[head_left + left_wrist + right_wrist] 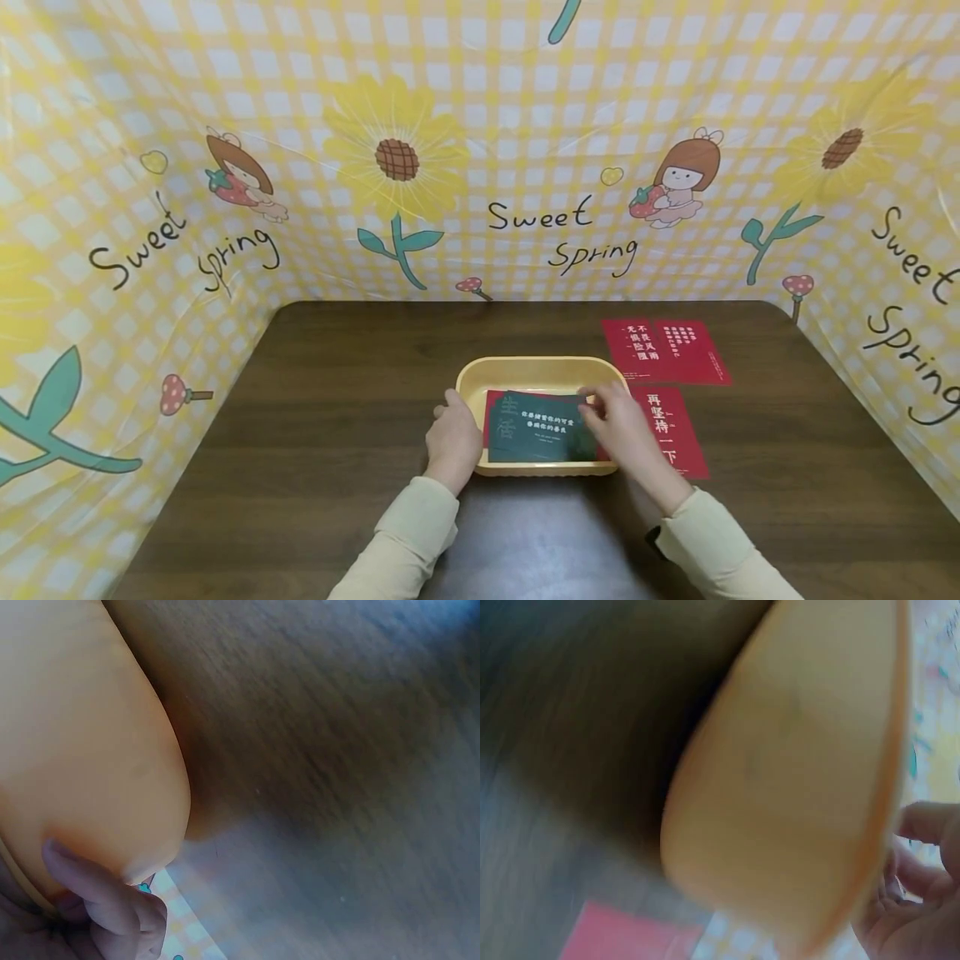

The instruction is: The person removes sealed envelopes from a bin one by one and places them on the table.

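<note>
Left hand (454, 442) grips left end of yellow tray (543, 469); right hand (618, 425) at right corner of green card (551, 442), can't tell if pinching; card lies in tray, red cards (686, 433) on surface (322, 433) to right

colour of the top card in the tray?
Dark green with pale lettering; the card shows best in the head view.

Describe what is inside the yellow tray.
Inside the yellow tray, a dark green card with Chinese lettering lies uppermost, a red card peeking out beneath. Whatever else lies underneath is covered; the right hand hides the green card's upper right corner.
</note>
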Demonstrator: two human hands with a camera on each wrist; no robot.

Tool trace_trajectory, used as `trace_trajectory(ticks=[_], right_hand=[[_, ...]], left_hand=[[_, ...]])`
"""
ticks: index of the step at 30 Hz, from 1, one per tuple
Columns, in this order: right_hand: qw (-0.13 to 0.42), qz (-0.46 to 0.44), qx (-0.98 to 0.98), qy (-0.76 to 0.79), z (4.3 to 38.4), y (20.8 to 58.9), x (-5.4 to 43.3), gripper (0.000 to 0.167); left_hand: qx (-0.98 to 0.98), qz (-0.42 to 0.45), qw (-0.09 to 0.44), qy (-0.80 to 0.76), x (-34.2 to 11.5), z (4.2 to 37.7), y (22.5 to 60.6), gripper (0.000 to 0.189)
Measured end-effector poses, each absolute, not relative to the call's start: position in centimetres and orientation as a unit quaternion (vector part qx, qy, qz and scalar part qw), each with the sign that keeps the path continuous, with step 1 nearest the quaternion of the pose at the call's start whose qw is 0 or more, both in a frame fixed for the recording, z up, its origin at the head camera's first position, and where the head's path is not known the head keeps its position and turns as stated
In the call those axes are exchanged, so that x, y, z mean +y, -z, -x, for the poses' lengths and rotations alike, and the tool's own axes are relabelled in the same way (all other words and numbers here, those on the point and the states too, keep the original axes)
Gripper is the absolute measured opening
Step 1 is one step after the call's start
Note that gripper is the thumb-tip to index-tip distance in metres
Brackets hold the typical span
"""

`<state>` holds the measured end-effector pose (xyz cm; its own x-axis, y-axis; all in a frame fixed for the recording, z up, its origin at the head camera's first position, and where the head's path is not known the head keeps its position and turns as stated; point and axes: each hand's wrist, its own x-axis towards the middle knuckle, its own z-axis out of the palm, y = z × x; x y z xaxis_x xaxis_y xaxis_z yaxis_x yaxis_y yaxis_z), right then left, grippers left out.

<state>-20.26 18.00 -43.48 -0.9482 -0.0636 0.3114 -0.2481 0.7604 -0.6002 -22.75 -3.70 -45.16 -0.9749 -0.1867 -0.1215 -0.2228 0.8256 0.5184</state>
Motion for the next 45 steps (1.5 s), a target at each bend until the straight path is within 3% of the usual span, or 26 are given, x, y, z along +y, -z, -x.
trace_trajectory(ticks=[6,13,16,35,45], right_hand=[[0.042,-0.153,-0.966,-0.204,21.7,45.1,16.1,0.033],[-0.073,-0.125,-0.971,-0.192,22.9,45.9,16.7,0.073],[-0.093,-0.113,-0.969,-0.198,23.1,46.3,17.0,0.08],[-0.084,-0.089,-0.967,-0.224,23.0,46.5,17.4,0.088],[-0.033,-0.11,-0.969,-0.221,23.3,46.6,17.2,0.081]], left_hand=[[0.954,0.109,0.036,-0.277,-3.8,22.8,45.1,0.05],[0.956,0.106,0.033,-0.271,-3.8,22.8,45.0,0.05],[0.954,0.108,0.037,-0.276,-3.7,22.7,45.0,0.051],[0.954,0.107,0.034,-0.277,-3.6,22.5,45.1,0.052],[0.954,0.102,0.03,-0.28,-3.8,22.6,45.0,0.052]])
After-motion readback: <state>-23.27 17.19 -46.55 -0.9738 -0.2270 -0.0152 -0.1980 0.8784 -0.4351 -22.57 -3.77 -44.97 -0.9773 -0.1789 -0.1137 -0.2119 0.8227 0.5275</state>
